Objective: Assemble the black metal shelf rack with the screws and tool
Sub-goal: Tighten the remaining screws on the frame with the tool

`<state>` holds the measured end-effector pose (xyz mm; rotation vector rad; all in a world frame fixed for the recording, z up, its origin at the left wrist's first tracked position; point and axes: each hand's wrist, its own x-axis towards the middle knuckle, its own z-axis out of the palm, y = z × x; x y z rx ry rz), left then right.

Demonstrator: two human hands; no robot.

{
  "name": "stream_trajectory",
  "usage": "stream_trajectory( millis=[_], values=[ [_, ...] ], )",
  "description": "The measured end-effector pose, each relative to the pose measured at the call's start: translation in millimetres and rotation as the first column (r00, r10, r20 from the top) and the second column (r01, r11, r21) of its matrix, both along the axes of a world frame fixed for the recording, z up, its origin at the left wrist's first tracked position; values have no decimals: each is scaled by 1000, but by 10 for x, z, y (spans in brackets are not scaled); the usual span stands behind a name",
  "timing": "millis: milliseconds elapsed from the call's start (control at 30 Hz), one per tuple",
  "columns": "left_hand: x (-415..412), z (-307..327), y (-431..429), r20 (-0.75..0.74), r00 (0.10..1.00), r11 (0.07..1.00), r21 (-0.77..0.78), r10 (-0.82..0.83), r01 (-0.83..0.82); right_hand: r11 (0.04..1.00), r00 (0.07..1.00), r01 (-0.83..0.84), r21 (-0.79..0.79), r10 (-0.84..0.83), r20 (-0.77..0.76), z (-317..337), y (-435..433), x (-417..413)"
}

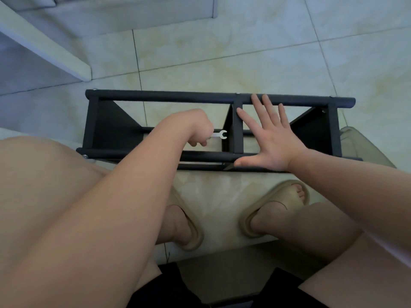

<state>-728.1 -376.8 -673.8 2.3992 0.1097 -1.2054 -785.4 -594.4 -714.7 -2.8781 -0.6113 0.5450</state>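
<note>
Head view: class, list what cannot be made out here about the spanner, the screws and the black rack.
Head view only:
- Spanner: handle hidden inside the left hand; whether its open end sits on a bolt is too small to tell.
- Rack: near rail partly covered by both forearms and the flat right hand.
- Corner screw: too small to judge how far it is driven in.

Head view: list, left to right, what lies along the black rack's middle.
Rack's left end bar → left hand → small silver wrench → centre crossbar → right hand → rack's right end bar.
</note>
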Motion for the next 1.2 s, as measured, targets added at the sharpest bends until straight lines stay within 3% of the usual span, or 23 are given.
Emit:
stream_trajectory(
  millis=[167, 333, 533, 767, 867, 1000, 1200],
  values=[
    [301, 326, 41, 253, 961, 993, 14, -114, 115, 999, 991, 30, 12, -28, -129, 216, -93, 99],
    [543, 547, 25, 339, 907, 968, 116, -251, 224, 989, 975, 150, -16, -151, -162, 532, -226, 479],
    [771, 411, -83, 248, 909, 939, 168, -335, 300, 976, 935, 180, -125, -209, -286, 559, -380, 827],
    [857, 52, -67, 60, 952, 954, 16, -300, 300, 967, 891, 237, -88, -253, -377, 383, -441, 1008],
    [920, -45, -69, 131, 967, 975, -11, -218, 221, 962, 907, 262, -80, -273, -319, 358, -456, 1070],
    [1042, -61, -19, 249, 961, 992, -1, -118, 122, 961, 953, 275, -34, -277, -119, 362, -393, 1136],
    [1125, -8, 98, 480, 877, 1000, -17, 2, 7, 938, 937, 330, 107, -339, 87, 435, -274, 1150]
  ],
)
